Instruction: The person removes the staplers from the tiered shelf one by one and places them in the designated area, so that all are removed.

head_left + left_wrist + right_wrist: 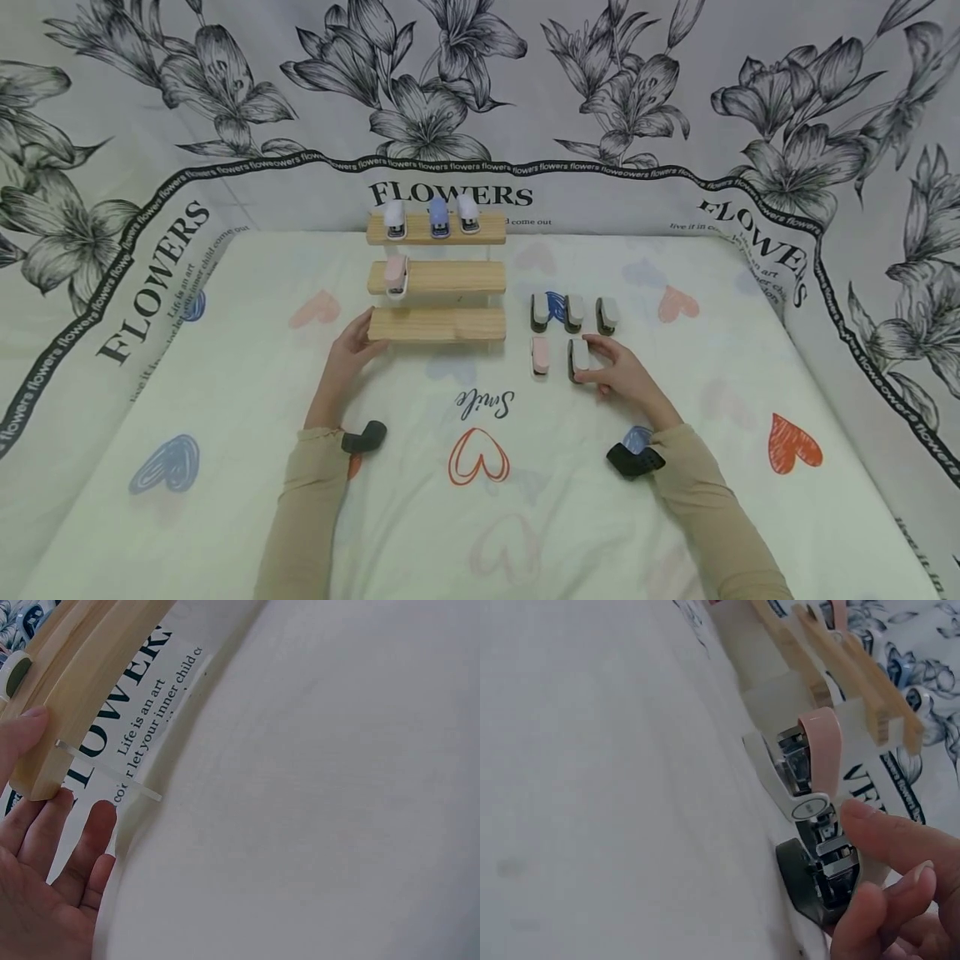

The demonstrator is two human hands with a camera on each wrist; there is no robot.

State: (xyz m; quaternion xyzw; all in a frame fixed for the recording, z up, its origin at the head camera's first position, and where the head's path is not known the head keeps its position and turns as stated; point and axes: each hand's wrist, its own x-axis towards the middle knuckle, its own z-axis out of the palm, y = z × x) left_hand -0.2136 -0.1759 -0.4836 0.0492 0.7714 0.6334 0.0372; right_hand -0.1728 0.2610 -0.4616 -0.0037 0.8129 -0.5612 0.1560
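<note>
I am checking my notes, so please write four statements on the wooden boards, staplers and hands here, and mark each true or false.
1. The person's left hand holds the left end of the front pale wooden board. True.
2. The small blue stapler stands on the middle pale wooden board. False: it stands on the rear pale wooden board.
3. The person's right hand touches a small white stapler with a dark base. True.
4. The middle board bears three staplers. False: only one small pink-and-white stapler.
</note>
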